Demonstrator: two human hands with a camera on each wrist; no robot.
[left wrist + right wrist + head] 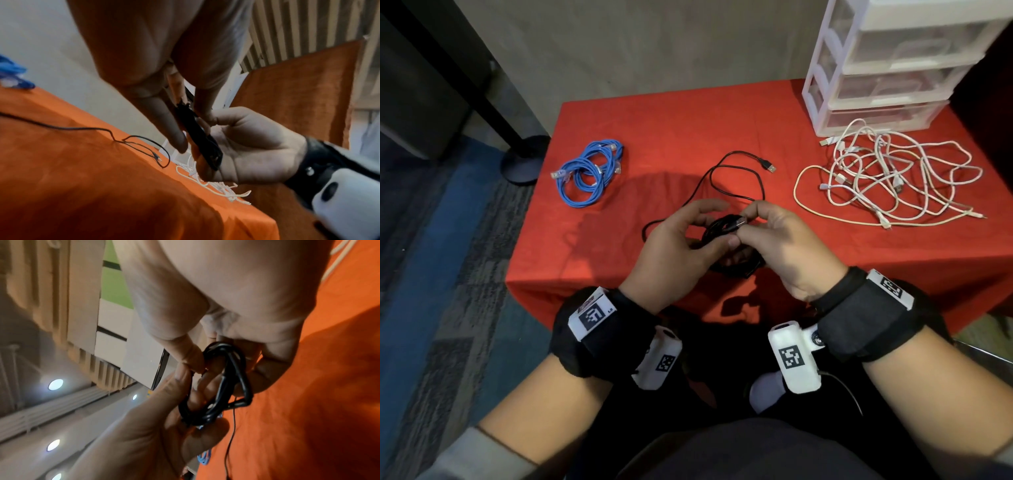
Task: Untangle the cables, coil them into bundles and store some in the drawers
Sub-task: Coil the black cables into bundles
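I hold a small coil of black cable point(717, 236) above the front edge of the red-covered table point(654, 116). My left hand point(717, 224) grips the coil, thumb laid across it. My right hand point(746, 224) pinches the plug end point(738, 223) at the coil's top. The rest of the black cable point(736, 171) trails loose over the cloth to a USB plug point(770, 168). In the left wrist view the coil point(197, 138) sits between my left fingers point(174, 134) and the right palm point(251, 146). The right wrist view shows the coil's loops point(236, 378) threaded over fingers.
A coiled blue cable point(589, 171) lies at the left of the table. A tangle of white cables point(887, 178) spreads at the right. Behind it stands a white drawer unit point(887, 68) with its drawers pushed in. A black pole base point(524, 161) stands on the floor by the table.
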